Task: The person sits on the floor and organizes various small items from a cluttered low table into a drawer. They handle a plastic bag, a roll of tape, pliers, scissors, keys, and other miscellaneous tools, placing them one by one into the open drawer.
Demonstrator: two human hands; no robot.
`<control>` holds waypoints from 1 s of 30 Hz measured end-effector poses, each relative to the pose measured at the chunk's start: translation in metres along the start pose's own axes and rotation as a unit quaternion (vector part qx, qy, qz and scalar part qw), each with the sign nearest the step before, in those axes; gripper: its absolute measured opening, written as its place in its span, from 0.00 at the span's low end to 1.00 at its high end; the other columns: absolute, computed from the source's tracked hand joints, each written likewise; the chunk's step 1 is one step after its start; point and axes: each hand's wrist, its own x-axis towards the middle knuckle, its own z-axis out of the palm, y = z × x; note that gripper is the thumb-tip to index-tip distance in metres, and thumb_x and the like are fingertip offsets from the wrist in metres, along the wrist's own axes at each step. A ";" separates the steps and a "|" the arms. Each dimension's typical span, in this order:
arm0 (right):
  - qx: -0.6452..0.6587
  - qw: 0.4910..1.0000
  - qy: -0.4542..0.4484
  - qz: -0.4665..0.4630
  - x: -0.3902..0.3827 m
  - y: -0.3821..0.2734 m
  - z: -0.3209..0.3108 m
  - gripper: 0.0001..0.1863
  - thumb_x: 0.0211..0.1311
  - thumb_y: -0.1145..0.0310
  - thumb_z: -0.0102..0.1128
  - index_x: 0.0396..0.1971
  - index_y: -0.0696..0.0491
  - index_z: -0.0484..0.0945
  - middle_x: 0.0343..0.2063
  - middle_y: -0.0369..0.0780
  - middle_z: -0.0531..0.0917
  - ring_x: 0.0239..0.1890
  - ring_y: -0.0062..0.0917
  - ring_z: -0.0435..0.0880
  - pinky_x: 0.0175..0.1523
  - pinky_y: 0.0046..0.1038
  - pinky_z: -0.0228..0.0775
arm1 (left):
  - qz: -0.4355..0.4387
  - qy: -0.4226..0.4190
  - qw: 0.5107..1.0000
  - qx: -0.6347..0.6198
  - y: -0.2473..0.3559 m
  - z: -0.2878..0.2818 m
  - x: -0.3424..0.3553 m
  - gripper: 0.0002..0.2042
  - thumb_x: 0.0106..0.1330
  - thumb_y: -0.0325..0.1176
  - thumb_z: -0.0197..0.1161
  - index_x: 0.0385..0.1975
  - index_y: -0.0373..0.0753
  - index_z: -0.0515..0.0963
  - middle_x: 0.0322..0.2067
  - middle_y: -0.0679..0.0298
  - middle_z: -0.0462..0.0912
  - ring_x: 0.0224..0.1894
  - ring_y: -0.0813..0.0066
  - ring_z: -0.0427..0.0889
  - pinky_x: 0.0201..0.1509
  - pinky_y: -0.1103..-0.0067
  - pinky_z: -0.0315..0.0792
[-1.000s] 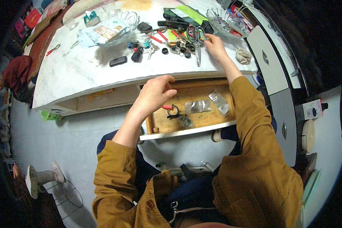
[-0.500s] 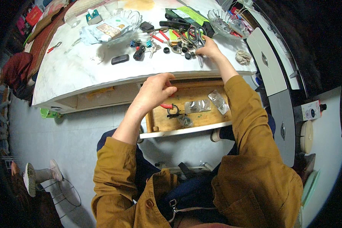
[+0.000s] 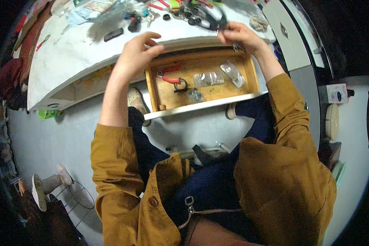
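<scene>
One pair of scissors [image 3: 214,26] gripped by the right hand [image 3: 242,37] near the edge of the table [image 3: 61,57]; carrying judged in hand. Left hand [image 3: 134,54] held loosely open, seemingly empty, near the drawer [image 3: 209,105]. Next move: firm, blade-wary grip called for.

We caught the black-handled scissors [image 3: 213,23] as a blur, partly hidden by the person's right grip [image 3: 246,37]. The upper edge cropped the pale blue bag [image 3: 84,17] and red-handled tools [image 3: 155,6] on the bench [image 3: 65,53]. Inside the wooden drawer [image 3: 217,103], we could not make out what the clear packets [image 3: 209,79] held; at left, another person's dark red garment [image 3: 9,78] faded into shadow.
</scene>
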 end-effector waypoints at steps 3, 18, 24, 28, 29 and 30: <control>-0.009 0.986 -0.103 0.133 -0.036 0.033 0.019 0.22 0.54 0.63 0.67 0.49 0.55 0.79 0.34 0.36 0.83 0.38 0.17 0.80 0.46 0.23 0.71 | -0.025 -0.028 0.999 -0.004 0.008 -0.001 -0.004 0.18 0.64 0.36 0.62 0.52 0.37 0.76 0.42 0.58 0.82 0.43 0.73 0.80 0.47 0.77 0.73; -0.511 0.853 0.032 0.101 -0.002 0.198 0.073 0.32 0.49 0.71 0.65 0.58 0.35 0.74 0.42 0.43 0.82 0.47 0.39 0.77 0.53 0.41 0.70 | -0.031 -0.053 0.998 0.024 0.015 0.009 0.000 0.17 0.64 0.35 0.63 0.52 0.37 0.75 0.39 0.58 0.82 0.41 0.73 0.80 0.48 0.77 0.74; -0.600 0.783 0.160 0.044 0.011 0.228 0.073 0.10 0.47 0.71 0.60 0.32 0.50 0.82 0.32 0.42 0.83 0.40 0.41 0.80 0.43 0.43 0.74 | -0.038 -0.047 0.998 0.030 0.011 0.013 -0.001 0.17 0.64 0.34 0.63 0.51 0.36 0.76 0.39 0.58 0.83 0.40 0.73 0.81 0.47 0.77 0.74; -0.616 0.777 0.065 0.107 -0.003 0.238 0.081 0.10 0.49 0.67 0.62 0.34 0.48 0.82 0.36 0.43 0.82 0.45 0.40 0.78 0.45 0.43 0.75 | -0.028 -0.063 0.998 0.006 0.004 0.015 0.000 0.17 0.64 0.34 0.63 0.51 0.35 0.75 0.38 0.58 0.83 0.39 0.74 0.80 0.44 0.77 0.75; -0.613 0.773 0.034 0.162 -0.008 0.244 0.083 0.16 0.51 0.66 0.64 0.43 0.44 0.83 0.42 0.43 0.81 0.51 0.38 0.75 0.51 0.42 0.75 | -0.039 -0.069 0.997 -0.008 0.012 0.015 0.001 0.17 0.63 0.34 0.63 0.51 0.34 0.75 0.37 0.58 0.83 0.38 0.73 0.80 0.43 0.77 0.75; -0.582 0.795 0.026 0.169 -0.013 0.241 0.089 0.21 0.51 0.66 0.66 0.49 0.42 0.81 0.47 0.42 0.79 0.55 0.38 0.73 0.57 0.40 0.72 | -0.032 -0.075 0.997 0.019 0.016 0.014 0.001 0.18 0.63 0.33 0.63 0.50 0.33 0.75 0.37 0.58 0.83 0.37 0.73 0.81 0.43 0.77 0.75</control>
